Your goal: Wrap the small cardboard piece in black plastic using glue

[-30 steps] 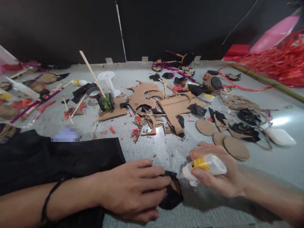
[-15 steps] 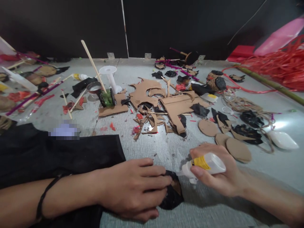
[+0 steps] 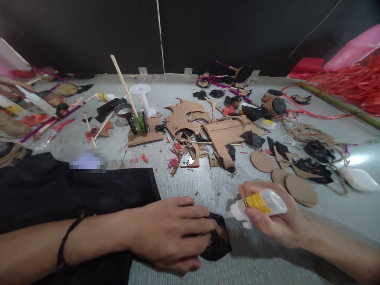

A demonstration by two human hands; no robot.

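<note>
A small piece of cardboard wrapped in black plastic [image 3: 219,241] lies on the grey floor at the lower middle. My left hand [image 3: 173,233] rests over its left part, fingers bent and pressing on it, so that part is hidden. Closed around a clear glue bottle with a yellow label [image 3: 259,204], my right hand [image 3: 282,221] tilts the bottle's nozzle toward the upper right edge of the black piece. A small white cap hangs under the bottle neck. Black cloth [image 3: 103,190] lies beneath and beside my left forearm.
Cut cardboard scraps [image 3: 221,136] spread across the middle. Round cardboard discs [image 3: 301,190] lie right, beside black plastic pieces [image 3: 320,150]. A white spool [image 3: 143,99] and a stick in a green-black roll [image 3: 138,122] stand left. Red strips [image 3: 353,83] pile up far right.
The whole view has shifted slightly, moving the scene a little to the right. A blurred hand has appeared at the far left edge. Both my hands keep nearly the same pose.
</note>
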